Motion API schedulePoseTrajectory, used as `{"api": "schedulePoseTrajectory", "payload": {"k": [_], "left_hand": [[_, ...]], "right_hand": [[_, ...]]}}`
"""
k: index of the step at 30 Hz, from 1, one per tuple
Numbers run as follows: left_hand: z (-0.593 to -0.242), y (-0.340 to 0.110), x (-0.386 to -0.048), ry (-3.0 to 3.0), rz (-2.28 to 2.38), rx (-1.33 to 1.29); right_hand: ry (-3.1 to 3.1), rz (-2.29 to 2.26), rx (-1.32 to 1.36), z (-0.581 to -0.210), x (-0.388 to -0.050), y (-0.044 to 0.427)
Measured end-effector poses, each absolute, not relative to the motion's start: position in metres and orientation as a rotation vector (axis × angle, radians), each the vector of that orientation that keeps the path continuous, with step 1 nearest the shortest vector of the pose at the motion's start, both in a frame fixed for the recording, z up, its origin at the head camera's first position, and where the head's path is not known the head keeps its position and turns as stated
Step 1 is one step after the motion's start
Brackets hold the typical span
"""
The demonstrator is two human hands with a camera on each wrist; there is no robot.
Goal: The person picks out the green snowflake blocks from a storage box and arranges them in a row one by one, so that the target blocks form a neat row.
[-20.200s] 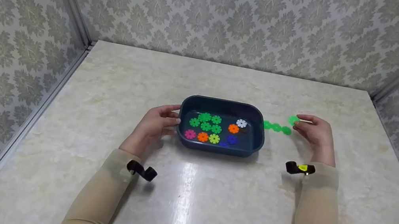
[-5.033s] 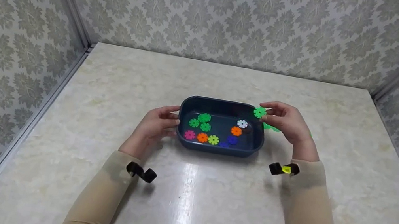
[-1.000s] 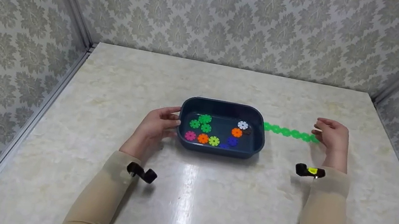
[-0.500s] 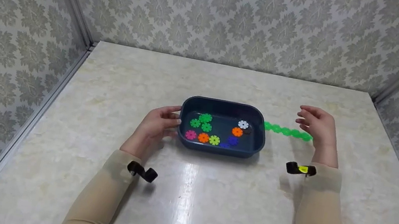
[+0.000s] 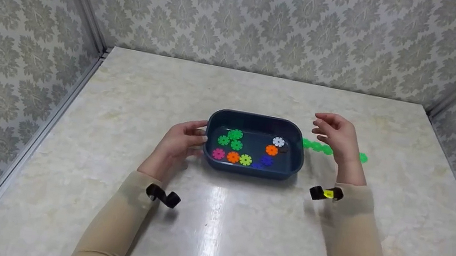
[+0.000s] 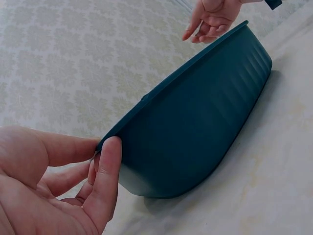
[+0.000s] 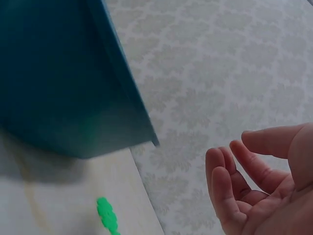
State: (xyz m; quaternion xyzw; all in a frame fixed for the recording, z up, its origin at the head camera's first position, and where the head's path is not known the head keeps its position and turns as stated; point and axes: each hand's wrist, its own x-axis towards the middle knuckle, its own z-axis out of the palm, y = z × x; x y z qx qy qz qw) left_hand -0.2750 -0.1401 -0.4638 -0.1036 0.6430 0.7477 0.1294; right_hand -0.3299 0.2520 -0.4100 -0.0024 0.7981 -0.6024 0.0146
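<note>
My left hand (image 5: 178, 144) grips the left rim of the dark blue tray (image 5: 250, 171); in the left wrist view thumb and fingers (image 6: 105, 181) pinch the tray's edge (image 6: 186, 122). Inside lie several green discs (image 5: 235, 134) at the left, pink, orange and yellow-green discs along the front, and white, orange, dark and blue ones at the right. Bent loosely with nothing between the fingers, my right hand (image 5: 338, 138) is above a row of green discs (image 5: 317, 147) on the table, hiding part of it. The right wrist view shows this hand (image 7: 254, 186) apart from the tray (image 7: 63, 83).
A pale marbled table (image 5: 162, 81) carries the tray and the green row, which runs rightward from the tray's right side. Patterned walls (image 5: 245, 21) stand behind and at both sides, with grey metal strips at the corners.
My right hand has moved left from the far end of the green row, toward the tray. That end disc shows again to the right of the wrist. The left hand holds the tray as before.
</note>
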Motion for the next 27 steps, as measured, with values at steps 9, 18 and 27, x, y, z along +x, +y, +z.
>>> {"api": "schedulePoseTrajectory", "payload": {"k": [9,18,27], "left_hand": [[-0.463,-0.14,-0.276,1.936,2.114,-0.302],[-0.463,-0.14,-0.277,1.91,2.135,-0.3],[-0.462,-0.14,-0.277,1.909,2.132,-0.314]], "right_hand": [[2.482,-1.833,-0.06,-0.412,-0.328,0.216],[2.459,-1.75,-0.191,-0.42,-0.328,0.178],[2.44,-1.526,-0.342,-0.428,-0.328,0.141]]}}
